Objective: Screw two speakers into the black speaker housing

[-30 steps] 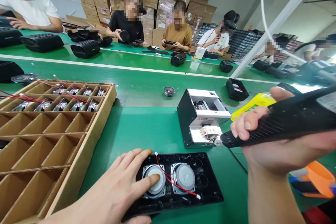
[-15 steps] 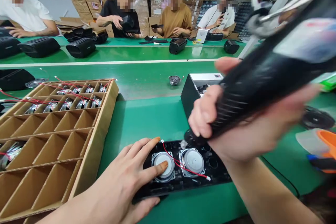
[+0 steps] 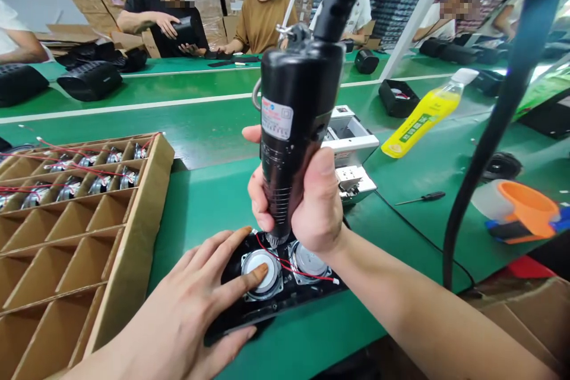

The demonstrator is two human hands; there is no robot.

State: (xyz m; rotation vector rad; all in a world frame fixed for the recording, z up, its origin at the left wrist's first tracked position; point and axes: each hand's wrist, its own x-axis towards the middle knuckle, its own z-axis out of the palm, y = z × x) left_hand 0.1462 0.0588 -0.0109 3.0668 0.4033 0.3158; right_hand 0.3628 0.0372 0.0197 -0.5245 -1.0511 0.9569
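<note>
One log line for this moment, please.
left hand: pressing left speaker driver | right hand: gripping electric screwdriver upright over black panel

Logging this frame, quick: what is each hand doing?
Left hand: open, fingertip pressing round silver speaker driver.
Right hand: closed around upright black electric screwdriver.

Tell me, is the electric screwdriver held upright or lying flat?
Upright. The right hand grips the electric screwdriver vertically, its tip down at the black speaker panel, while the left hand presses a fingertip on one speaker driver.

Bare left hand (image 3: 187, 314) and right hand (image 3: 307, 202) — forearms apparently sleeveless, no gloves.
</note>
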